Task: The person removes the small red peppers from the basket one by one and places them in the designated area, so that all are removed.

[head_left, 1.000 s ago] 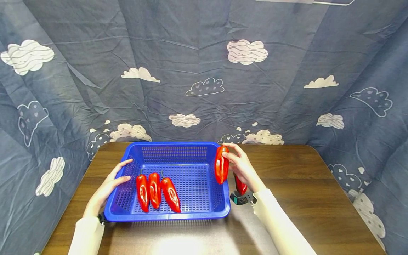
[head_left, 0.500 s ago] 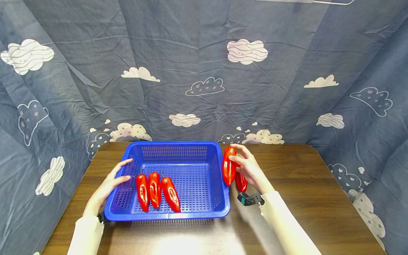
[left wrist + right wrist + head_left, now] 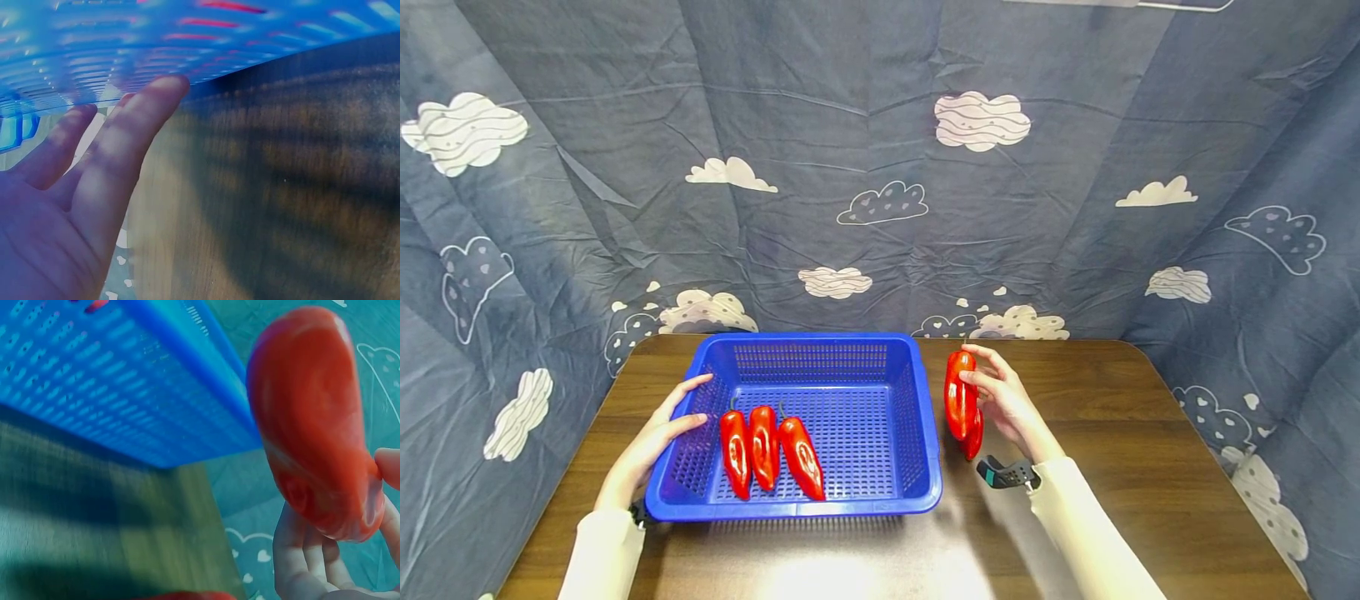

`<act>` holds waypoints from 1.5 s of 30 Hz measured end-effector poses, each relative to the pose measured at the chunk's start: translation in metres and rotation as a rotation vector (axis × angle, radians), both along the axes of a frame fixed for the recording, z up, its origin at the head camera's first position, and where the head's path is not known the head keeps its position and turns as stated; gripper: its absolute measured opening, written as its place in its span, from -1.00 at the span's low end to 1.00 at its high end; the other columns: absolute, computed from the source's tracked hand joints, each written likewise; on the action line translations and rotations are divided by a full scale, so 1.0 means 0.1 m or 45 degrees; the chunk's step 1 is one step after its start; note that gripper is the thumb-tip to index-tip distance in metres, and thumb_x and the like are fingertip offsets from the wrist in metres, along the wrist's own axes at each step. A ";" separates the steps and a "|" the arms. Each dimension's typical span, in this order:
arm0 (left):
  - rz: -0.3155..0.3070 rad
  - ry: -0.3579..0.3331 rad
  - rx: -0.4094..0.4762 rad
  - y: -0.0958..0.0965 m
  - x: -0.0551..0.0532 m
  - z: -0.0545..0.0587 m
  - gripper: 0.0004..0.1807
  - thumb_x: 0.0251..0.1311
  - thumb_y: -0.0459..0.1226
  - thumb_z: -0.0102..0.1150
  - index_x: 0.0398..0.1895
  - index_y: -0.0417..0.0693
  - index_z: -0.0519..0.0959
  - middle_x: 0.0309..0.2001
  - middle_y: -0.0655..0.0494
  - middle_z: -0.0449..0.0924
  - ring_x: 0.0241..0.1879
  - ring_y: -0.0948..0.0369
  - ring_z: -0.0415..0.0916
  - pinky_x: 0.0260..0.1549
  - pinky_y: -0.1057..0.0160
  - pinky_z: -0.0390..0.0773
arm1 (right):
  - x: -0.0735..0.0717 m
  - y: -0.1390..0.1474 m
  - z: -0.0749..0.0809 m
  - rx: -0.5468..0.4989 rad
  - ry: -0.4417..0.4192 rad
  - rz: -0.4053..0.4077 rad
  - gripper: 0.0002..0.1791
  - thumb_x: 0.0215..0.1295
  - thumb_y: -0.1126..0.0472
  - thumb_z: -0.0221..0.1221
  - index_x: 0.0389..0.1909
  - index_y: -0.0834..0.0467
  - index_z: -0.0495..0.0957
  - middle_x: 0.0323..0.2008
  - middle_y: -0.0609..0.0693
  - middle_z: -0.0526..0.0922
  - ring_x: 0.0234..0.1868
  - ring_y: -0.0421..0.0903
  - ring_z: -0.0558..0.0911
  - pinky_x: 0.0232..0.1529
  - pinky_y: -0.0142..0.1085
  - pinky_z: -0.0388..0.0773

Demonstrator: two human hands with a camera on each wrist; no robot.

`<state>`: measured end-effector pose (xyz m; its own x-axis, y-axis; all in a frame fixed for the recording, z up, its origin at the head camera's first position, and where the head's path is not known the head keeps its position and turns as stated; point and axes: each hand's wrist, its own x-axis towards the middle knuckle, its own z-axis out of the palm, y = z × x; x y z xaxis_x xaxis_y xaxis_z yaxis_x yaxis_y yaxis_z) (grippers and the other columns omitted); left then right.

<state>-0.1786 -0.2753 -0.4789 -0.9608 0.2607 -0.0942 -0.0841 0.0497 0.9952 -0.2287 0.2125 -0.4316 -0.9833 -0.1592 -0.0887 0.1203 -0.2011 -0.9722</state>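
Note:
My right hand (image 3: 1007,400) holds a long red pepper (image 3: 959,396) between thumb and fingers, just right of the basket. Its blunt, glossy body (image 3: 309,419) fills much of the right wrist view. Partly hidden behind it in the head view, another red pepper (image 3: 974,435) lies on the table. The blue plastic basket (image 3: 797,507) contains three red peppers, (image 3: 735,454) the leftmost one upright in view, a middle pepper (image 3: 764,448) and a slanted pepper (image 3: 802,458). My left hand (image 3: 651,442) rests at the basket's left side, fingers extended against it (image 3: 119,150).
The basket stands on a brown wooden table (image 3: 1090,417) with a bright reflection along the front. A dark cloth curtain (image 3: 880,167) printed with clouds hangs close behind the table and along both sides.
My right hand has carried the pepper rightward from over the basket's right rim to above the table, now overlapping the other pepper. The left hand and basket stay put.

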 end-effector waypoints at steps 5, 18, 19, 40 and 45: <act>0.005 -0.006 0.007 0.01 0.01 0.01 -0.37 0.39 -0.31 -0.07 0.46 0.14 0.03 0.29 -0.35 0.06 -0.02 -0.02 0.49 -0.21 -0.04 0.58 | 0.01 0.09 -0.06 0.019 -0.013 -0.014 -0.59 0.30 0.45 0.04 -0.04 -0.13 0.49 -0.26 -0.01 0.55 -0.34 -0.17 0.61 -0.33 -0.27 0.56; 0.003 0.015 -0.001 0.01 0.01 0.01 -0.38 0.39 -0.32 -0.09 0.47 0.16 0.03 0.31 -0.34 0.05 -0.02 0.04 0.48 -0.21 -0.01 0.58 | 0.02 0.27 -0.19 0.096 -0.045 -0.059 -0.62 0.30 0.42 0.08 0.01 -0.08 0.49 -0.23 -0.06 0.59 -0.28 -0.19 0.62 -0.25 -0.25 0.55; 0.003 0.014 0.000 0.01 0.01 0.01 -0.37 0.39 -0.32 -0.09 0.47 0.16 0.03 0.31 -0.33 0.05 -0.01 0.04 0.48 -0.21 -0.01 0.58 | 0.03 0.29 -0.20 0.104 -0.045 -0.058 -0.62 0.31 0.41 0.08 0.02 -0.07 0.49 -0.23 -0.07 0.59 -0.27 -0.19 0.63 -0.24 -0.25 0.54; 0.003 0.021 -0.010 0.00 0.00 0.00 -0.37 0.40 -0.32 -0.10 0.47 0.15 0.03 0.32 -0.33 0.05 -0.01 0.03 0.48 -0.21 0.00 0.58 | 0.03 0.58 -0.44 0.163 -0.089 -0.097 -0.63 0.33 0.37 0.05 -0.07 -0.20 0.52 -0.26 -0.13 0.61 -0.30 -0.19 0.61 -0.29 -0.26 0.56; -0.002 0.025 -0.008 0.00 0.00 0.00 -0.38 0.40 -0.32 -0.10 0.47 0.15 0.03 0.31 -0.34 0.04 -0.01 0.04 0.48 -0.22 0.00 0.58 | 0.03 0.62 -0.47 0.159 -0.093 -0.106 -0.62 0.34 0.39 0.05 -0.09 -0.21 0.53 -0.26 -0.13 0.61 -0.31 -0.20 0.60 -0.30 -0.28 0.56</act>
